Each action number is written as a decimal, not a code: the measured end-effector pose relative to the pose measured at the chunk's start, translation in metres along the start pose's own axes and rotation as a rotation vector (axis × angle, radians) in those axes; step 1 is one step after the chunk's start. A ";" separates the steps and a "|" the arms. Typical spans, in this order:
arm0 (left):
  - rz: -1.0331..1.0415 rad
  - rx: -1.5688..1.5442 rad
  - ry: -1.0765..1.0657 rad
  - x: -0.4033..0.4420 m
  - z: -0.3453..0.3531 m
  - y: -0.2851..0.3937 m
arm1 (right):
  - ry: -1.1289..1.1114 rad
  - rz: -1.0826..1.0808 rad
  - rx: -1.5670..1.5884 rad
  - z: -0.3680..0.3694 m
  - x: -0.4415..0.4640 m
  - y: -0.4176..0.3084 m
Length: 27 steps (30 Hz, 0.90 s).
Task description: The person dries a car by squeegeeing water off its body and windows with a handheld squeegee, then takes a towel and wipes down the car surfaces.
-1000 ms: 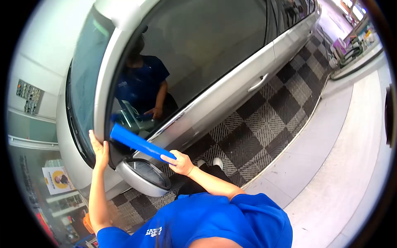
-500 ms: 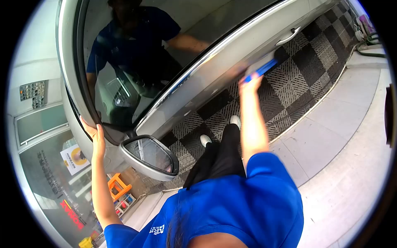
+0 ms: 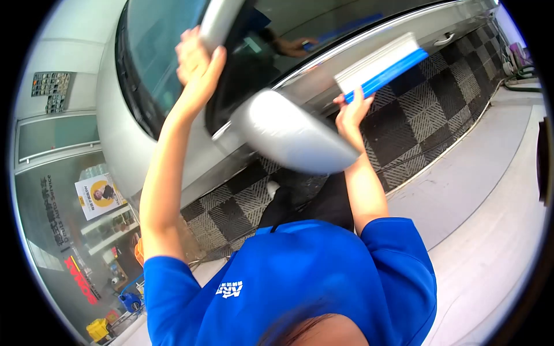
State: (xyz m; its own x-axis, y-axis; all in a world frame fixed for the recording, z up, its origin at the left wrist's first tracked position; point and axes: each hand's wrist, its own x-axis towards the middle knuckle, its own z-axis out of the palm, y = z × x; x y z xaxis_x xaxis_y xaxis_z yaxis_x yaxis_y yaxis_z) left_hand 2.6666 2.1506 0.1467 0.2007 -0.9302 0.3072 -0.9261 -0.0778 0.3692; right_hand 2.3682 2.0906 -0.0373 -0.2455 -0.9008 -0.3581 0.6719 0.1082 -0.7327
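My right hand is closed around the blue edge of a wide squeegee, which has a pale, ridged blade. The tool is held slanting beside the silver car door. My left hand lies against the silver windscreen pillar, thumb apart from the fingers; part of its contact is hidden. Between my arms, the silver side mirror juts out, its back towards me and blurred. Dark side window glass shows reflections above the door.
Black and grey ribbed floor tiles run alongside the car, bordered by a pale step. A hose lies at the far right. Glass doors with a poster stand at left, and a yellow object sits low there.
My left hand has moved up from beside the mirror to the windscreen pillar. The squeegee has turned so its pale face shows. My view has shifted towards the car's front.
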 end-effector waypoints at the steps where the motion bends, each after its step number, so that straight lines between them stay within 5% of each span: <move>1: -0.115 -0.230 -0.130 -0.006 -0.025 0.031 | -0.058 -0.056 -0.049 0.001 -0.042 0.027; 2: -0.068 -0.461 -0.154 -0.015 -0.032 0.021 | -0.071 -0.069 -0.051 -0.001 -0.088 0.058; 4: 0.013 -0.677 0.020 -0.047 -0.051 0.006 | 0.084 0.363 -0.059 0.002 -0.169 0.123; 5: 0.095 -0.564 0.098 -0.069 -0.058 -0.012 | 0.223 0.420 0.007 0.012 -0.215 0.164; 7: 0.005 -0.626 0.082 -0.128 -0.088 -0.025 | 0.387 1.175 0.398 0.010 -0.291 0.214; 9: -0.078 -0.665 0.037 -0.183 -0.111 -0.050 | 0.441 1.830 0.499 0.018 -0.334 0.190; 10: -0.149 -0.665 0.036 -0.211 -0.119 -0.065 | 0.018 1.827 0.382 -0.003 -0.359 0.185; 12: -0.456 -0.696 0.081 -0.285 -0.118 -0.122 | -0.334 2.074 0.338 -0.019 -0.405 0.135; 13: -0.471 -0.742 0.138 -0.319 -0.125 -0.140 | -0.563 1.765 0.069 -0.037 -0.424 0.102; 16: -0.650 -0.914 0.372 -0.385 -0.135 -0.163 | -1.064 0.020 -0.968 -0.068 -0.417 0.011; 19: -0.586 -0.866 0.432 -0.413 -0.148 -0.171 | -0.689 -0.817 -1.479 -0.038 -0.420 -0.088; 23: -0.517 -0.801 0.408 -0.370 -0.140 -0.120 | -0.131 -1.292 -1.704 -0.071 -0.336 -0.102; 27: -0.225 -0.970 -0.399 -0.331 -0.121 -0.081 | -0.456 -1.092 -1.593 -0.044 -0.365 -0.067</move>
State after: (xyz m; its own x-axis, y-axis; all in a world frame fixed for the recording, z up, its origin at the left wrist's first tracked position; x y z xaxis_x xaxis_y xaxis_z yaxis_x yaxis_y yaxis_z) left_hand 2.7139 2.5080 0.1217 0.0537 -0.9937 -0.0983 -0.1959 -0.1071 0.9748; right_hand 2.3822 2.4306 0.1176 0.2914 -0.8272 0.4804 -0.7972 -0.4876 -0.3559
